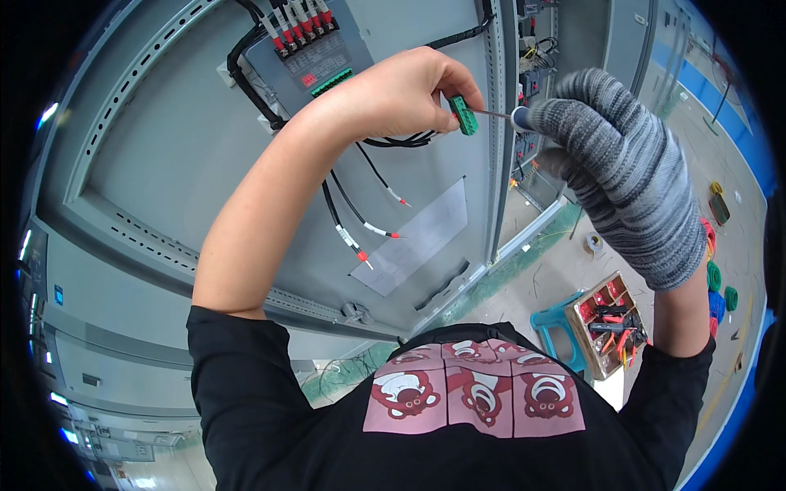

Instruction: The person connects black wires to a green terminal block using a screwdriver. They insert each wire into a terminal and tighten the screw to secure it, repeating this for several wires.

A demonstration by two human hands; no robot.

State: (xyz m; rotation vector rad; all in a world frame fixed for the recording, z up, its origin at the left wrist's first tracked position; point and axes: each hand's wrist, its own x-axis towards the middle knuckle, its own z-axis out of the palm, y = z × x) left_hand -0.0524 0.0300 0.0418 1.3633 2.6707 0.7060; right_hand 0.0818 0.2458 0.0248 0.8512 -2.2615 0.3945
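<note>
Between the thumb and fingers of my bare left hand [409, 94] is a green terminal block [464, 116]. My right hand [618, 155], in a grey striped knit glove, is closed round the handle of a screwdriver [519, 119]. Its thin shaft points left and its tip meets the block; the exact contact is too small to make out. Black wires [401, 141] run behind my left wrist towards the block. Below hang several loose black wires [348, 237] with white sleeves and red ferrules. A grey device [303, 61] with a green connector row sits on the cabinet door behind my left arm.
A paper sheet [417, 237] is fixed to the grey door panel [164, 147]. On the right stands an open cabinet [536, 82] with wired parts. A wooden tray [596, 327] of tools rests on a blue stool [557, 323]. Coloured wire coils [714, 278] lie on the floor.
</note>
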